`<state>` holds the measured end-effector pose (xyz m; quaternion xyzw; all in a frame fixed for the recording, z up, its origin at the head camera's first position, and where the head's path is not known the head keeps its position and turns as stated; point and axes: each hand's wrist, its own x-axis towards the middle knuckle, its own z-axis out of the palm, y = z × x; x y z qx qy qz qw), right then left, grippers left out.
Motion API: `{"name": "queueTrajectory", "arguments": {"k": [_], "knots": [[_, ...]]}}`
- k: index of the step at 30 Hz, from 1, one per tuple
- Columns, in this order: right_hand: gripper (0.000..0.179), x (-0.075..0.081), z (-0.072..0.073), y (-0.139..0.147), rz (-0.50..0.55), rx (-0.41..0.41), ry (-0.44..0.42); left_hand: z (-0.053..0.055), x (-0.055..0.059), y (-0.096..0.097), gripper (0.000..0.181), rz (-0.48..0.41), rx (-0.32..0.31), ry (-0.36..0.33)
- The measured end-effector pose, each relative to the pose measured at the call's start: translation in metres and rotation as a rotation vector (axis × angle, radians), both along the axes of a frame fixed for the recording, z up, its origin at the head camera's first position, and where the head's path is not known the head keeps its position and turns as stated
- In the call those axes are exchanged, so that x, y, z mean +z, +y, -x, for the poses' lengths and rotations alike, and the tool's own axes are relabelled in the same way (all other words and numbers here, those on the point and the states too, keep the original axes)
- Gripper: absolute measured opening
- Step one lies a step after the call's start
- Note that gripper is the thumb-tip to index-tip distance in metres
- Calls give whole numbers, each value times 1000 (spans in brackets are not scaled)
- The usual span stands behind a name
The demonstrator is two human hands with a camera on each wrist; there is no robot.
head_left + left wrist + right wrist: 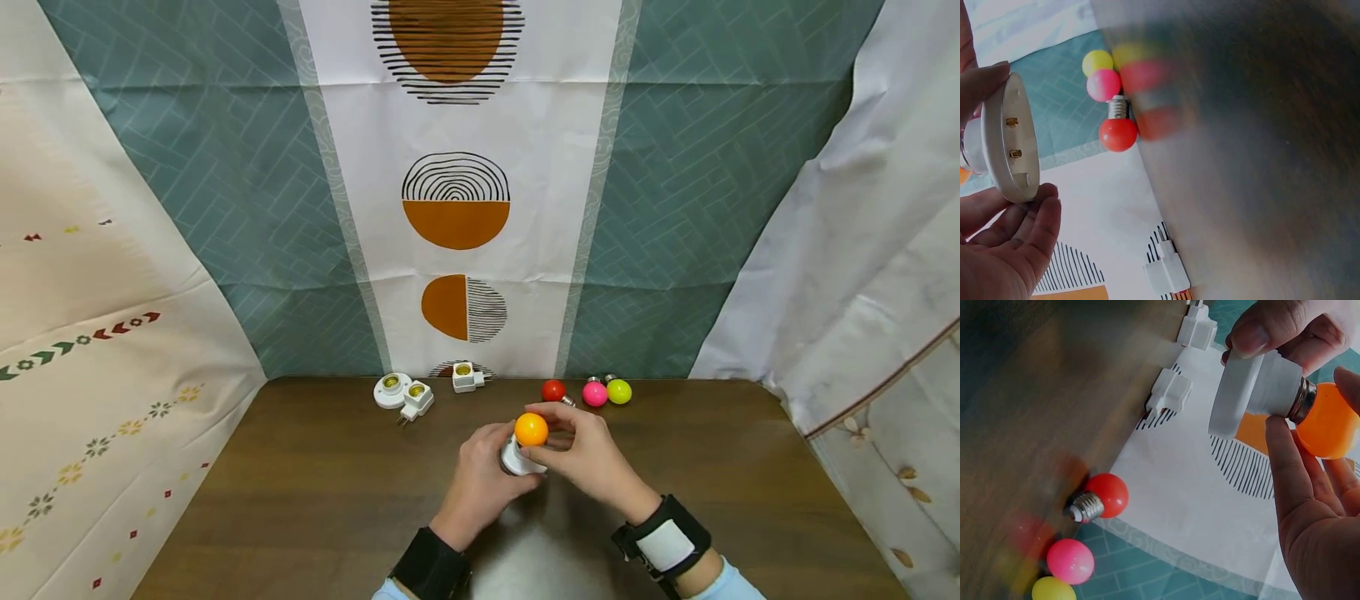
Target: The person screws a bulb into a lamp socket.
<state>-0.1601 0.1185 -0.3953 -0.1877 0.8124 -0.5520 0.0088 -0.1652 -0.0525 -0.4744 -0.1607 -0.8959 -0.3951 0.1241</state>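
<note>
Near the middle of the table, my left hand [480, 477] grips a white round-based bulb holder [514, 460] by its rim. In the left wrist view the underside of the bulb holder [1015, 169] shows two brass screws. My right hand [592, 457] holds an orange bulb [531, 429] between thumb and fingers. The right wrist view shows the orange bulb [1327, 422] lined up with the holder's mouth, its metal screw base partly inside. How deep the thread sits is hidden. Both hands hold these pieces above the tabletop.
Red [553, 390], pink [595, 394] and yellow [619, 392] bulbs lie at the table's back edge, right of centre. Back left are a round white bulb holder [387, 401] and two white plug-in sockets, one beside it [417, 403], another [467, 380] farther right. Patterned cloth [480, 125] hangs behind.
</note>
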Motion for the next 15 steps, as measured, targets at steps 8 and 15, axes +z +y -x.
{"name": "queueTrajectory", "arguments": {"k": [8, 15], "knots": [[57, -22, 12, 4, -26, 4, 16, 2, -1, -2, 68, -9, 4, -20], [60, -28, 19, 9, -96, -10, 99, 7, -4, -1, 68, -3, -1, -16]]}}
